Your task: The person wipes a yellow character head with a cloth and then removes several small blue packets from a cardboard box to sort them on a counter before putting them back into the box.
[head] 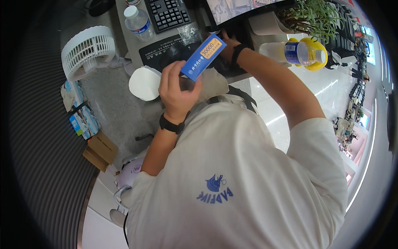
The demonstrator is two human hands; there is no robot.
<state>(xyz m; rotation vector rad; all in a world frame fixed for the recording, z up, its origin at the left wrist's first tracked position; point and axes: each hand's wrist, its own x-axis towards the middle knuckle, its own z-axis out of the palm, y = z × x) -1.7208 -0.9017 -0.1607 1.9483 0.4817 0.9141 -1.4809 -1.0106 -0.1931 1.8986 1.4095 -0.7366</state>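
My left hand [178, 88] grips the lower end of a small blue carton [203, 57] with an orange panel and printing. The carton is tilted above the desk, its upper end pointing right and away from me. Beyond it, my right hand [229, 45] reaches down to the dark desk area near the monitor's base. The carton hides part of that hand, so I cannot tell if it holds anything. A black wristband or watch sits on each wrist. Left of the carton is a white round roll or cup-like object [145, 83]. Below the carton lies a beige cloth-like piece [214, 84].
A black keyboard [168, 14], clear plastic wrapping [189, 33] and a capped water bottle [140, 23] occupy the desk. On the right stand another bottle [292, 53] and a potted plant [311, 18] beside the monitor [242, 9]. A white fan [88, 51] and a cardboard box [101, 151] are left.
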